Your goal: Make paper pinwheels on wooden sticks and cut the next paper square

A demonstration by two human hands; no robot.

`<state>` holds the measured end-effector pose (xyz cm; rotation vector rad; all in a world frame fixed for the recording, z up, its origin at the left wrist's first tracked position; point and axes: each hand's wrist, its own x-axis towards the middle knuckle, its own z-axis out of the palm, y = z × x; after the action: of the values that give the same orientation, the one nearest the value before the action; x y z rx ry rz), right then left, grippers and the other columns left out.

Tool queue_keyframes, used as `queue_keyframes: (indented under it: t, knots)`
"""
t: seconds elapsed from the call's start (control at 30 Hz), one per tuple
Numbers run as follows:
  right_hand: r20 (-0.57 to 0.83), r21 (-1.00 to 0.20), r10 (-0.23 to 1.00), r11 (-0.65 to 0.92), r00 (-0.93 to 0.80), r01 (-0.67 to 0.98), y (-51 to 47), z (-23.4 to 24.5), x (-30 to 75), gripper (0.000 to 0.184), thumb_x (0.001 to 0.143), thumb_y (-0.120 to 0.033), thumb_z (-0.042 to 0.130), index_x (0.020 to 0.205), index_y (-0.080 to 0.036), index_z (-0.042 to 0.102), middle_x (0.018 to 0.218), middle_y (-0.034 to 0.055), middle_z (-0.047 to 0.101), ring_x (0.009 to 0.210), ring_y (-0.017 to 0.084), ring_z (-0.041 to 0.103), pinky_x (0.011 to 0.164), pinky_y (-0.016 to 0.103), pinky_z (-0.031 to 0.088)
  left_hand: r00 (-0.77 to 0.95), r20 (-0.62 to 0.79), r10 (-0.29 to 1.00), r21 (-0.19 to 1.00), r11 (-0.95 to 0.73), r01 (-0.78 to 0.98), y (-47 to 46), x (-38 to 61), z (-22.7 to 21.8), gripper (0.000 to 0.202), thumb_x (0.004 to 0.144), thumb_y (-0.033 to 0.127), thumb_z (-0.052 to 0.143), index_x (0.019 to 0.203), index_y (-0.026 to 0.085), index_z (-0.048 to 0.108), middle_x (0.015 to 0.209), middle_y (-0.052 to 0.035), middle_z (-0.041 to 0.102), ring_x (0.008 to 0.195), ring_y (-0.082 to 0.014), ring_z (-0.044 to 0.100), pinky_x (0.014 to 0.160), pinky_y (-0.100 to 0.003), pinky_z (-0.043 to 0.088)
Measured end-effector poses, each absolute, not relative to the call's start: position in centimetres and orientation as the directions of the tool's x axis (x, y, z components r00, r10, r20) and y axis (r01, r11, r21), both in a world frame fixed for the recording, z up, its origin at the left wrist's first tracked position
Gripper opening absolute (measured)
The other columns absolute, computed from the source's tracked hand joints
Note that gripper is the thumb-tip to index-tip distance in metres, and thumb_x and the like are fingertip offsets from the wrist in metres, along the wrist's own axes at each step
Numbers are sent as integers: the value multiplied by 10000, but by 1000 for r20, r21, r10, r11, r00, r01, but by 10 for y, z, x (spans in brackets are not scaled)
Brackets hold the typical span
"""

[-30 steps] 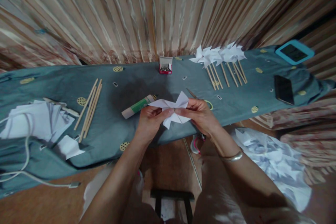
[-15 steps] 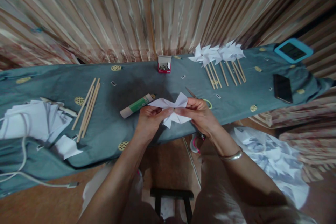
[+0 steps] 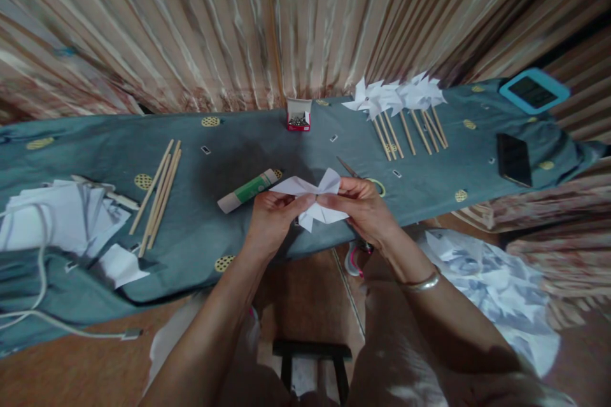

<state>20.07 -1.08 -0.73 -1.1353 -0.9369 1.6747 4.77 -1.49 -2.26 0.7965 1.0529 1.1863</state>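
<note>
A white paper pinwheel [image 3: 329, 182] is held over the table's near edge, with both thumbs pressed at its middle. My left hand [image 3: 272, 219] is closed on its left side, and my right hand [image 3: 367, 206] grips its right side. What lies under the thumbs is hidden. Just left of the pinwheel lies a green and white glue stick [image 3: 249, 191]. Scissors [image 3: 377, 187] with a yellow-green handle lie partly behind my right hand. Farther back stands an open red box [image 3: 298, 119] of small metal pins.
Several pinwheels on sticks [image 3: 401, 98] lie at the back right. Bare wooden sticks [image 3: 162, 194] and stacked paper sheets [image 3: 57, 216] are at left, near a white cable [image 3: 42, 273]. A phone [image 3: 513, 159], a blue-framed clock [image 3: 534, 90] and a bag of paper pieces [image 3: 491, 292] are at right.
Both hands and the pinwheel stay almost where they were, with the thumbs still pressed at its middle. The view has shifted very slightly.
</note>
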Motion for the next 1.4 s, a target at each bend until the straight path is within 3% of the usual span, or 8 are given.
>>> queue_keyframes:
  t: [0.4, 0.7, 0.93, 1.17, 1.4]
  knots:
    - [-293, -908, 939, -332, -181, -254, -12, -5, 201, 235, 531, -319, 913, 660, -209, 749, 634, -36, 706, 538, 90, 578, 578, 253, 493, 32, -222, 974, 928, 222, -299, -16, 48, -21, 218, 545, 329, 868, 616, 165, 743, 632, -22, 716, 567, -144, 610, 554, -253, 487]
    - [-310, -904, 932, -350, -187, -245, -13, -5, 203, 252, 546, -317, 911, 728, -211, 772, 706, -17, 747, 598, 100, 621, 608, 247, 501, 32, -211, 977, 921, 210, -328, -16, 51, -20, 219, 530, 325, 865, 623, 169, 744, 649, -17, 722, 600, -156, 627, 592, -269, 508]
    - [-277, -906, 942, -322, -189, -276, -10, -6, 203, 228, 559, -327, 902, 707, -223, 763, 697, -27, 742, 584, 98, 613, 612, 250, 506, -27, -238, 971, 915, 215, -340, -14, 52, -21, 249, 500, 327, 878, 602, 165, 719, 591, 15, 675, 554, -111, 566, 561, -228, 455]
    - [-263, -915, 950, -301, -169, -268, -8, -3, 202, 252, 513, -360, 913, 680, -238, 769, 688, -27, 750, 577, 106, 611, 593, 250, 521, 81, -241, 967, 891, 253, -376, -15, 53, -22, 317, 490, 347, 903, 699, 168, 748, 682, -12, 722, 649, -158, 642, 677, -283, 522]
    - [-282, -908, 942, -323, -181, -268, -9, -5, 202, 232, 535, -347, 902, 664, -222, 756, 669, -27, 737, 566, 98, 598, 609, 254, 504, 77, -224, 972, 906, 237, -352, -16, 53, -22, 273, 504, 325, 889, 673, 167, 744, 673, -12, 731, 635, -167, 647, 697, -306, 543]
